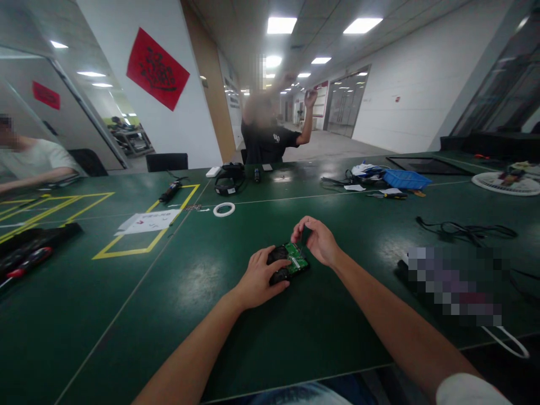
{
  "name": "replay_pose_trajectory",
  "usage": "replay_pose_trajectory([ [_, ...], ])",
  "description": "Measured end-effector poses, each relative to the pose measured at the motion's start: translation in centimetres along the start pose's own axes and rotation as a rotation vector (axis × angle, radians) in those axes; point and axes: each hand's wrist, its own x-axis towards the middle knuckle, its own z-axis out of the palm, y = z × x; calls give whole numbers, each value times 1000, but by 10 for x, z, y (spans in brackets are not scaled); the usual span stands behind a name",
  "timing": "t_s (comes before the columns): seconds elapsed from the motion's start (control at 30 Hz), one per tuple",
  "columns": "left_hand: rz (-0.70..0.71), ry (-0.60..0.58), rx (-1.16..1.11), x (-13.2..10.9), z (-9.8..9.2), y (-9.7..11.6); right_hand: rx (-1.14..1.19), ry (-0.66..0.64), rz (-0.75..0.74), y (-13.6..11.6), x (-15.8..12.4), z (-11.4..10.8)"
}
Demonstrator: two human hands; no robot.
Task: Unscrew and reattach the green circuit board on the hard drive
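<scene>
A hard drive [298, 257] lies on the green tabletop in front of me, its green circuit board facing up. My left hand [264, 277] grips its left side, with the thumb and fingers reaching over the dark part of the casing. Just above the drive's far right corner is my right hand [317, 241], its thumb and fingertips pinched together. Something thin and dark seems to be between those fingertips, but it is too small to name.
A white tape roll [224, 210] and a paper sheet [147, 222] lie to the left. Farther back are a black headset [230, 179], a blue basket [407, 179] and a screwdriver [392, 195]. A black cable [464, 229] curls at right. Across the table, a person raises an arm.
</scene>
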Motion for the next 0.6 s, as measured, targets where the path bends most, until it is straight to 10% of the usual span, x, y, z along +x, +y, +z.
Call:
replay_pose_trajectory([
  [0.6,40,39,46,0,8,-6,147,-99,96,-10,-8,-9],
])
